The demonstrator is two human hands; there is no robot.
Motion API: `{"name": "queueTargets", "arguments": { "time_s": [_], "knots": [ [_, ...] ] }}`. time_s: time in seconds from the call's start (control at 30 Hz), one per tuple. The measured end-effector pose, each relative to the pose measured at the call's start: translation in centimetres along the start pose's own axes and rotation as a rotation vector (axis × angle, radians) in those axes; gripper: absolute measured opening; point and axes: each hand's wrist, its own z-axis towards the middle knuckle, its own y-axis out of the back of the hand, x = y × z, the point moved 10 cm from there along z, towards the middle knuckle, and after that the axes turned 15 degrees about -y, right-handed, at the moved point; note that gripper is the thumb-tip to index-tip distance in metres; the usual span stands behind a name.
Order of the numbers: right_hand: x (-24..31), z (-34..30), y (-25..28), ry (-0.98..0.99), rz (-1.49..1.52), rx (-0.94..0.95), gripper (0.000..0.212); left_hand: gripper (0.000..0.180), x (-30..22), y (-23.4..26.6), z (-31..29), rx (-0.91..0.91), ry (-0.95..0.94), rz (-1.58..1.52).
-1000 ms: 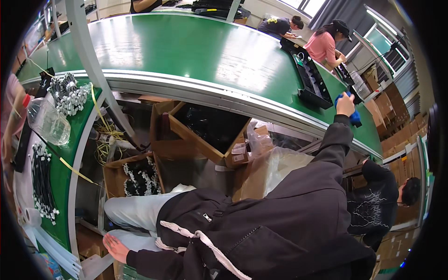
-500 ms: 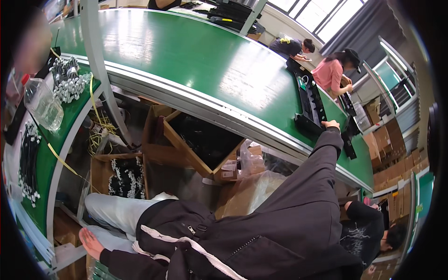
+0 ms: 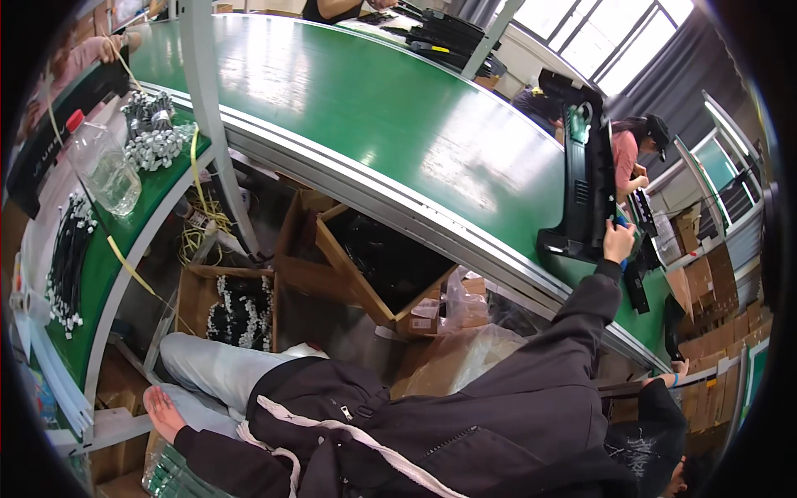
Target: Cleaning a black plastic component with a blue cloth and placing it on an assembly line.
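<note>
My right hand (image 3: 618, 241) is closed on the near end of a long black plastic housing (image 3: 575, 187). The housing stands tilted up at the right end of the green conveyor table (image 3: 349, 108), its lower end close to the surface. A green circuit board and wires show on its upper part. A small blue item shows at my fingers; I cannot make out what it is. My left hand (image 3: 164, 412) lies by my thigh at the lower left, fingers stretched out, holding nothing.
At left, a curved green bench holds a clear plastic bottle (image 3: 104, 170), a cable bundle (image 3: 152, 133) and black cables (image 3: 71, 257). Cardboard boxes (image 3: 224, 309) stand under the table's metal edge. Co-workers (image 3: 635, 153) are across the table and at lower right.
The black housing has been raised from lying on the table to a steeper tilt, my right hand still at its near end. My left hand stays put. The whole view has shifted slightly.
</note>
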Motion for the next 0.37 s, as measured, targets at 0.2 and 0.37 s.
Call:
{"name": "queueTargets", "arguments": {
  "time_s": [0.2, 0.37],
  "knots": [
    [6.5, -3.6, 11.2, 0.147, 0.325, -0.284, 0.032, 0.039, -1.4, -4.6, -2.5, 0.056, 0.030, 0.221],
    [14.8, -8.5, 18.8, 0.428, 0.742, -0.353, 0.033, 0.045, -6.4, -20.4, -9.0, 0.647, 0.049, 0.358]
  ]
}}
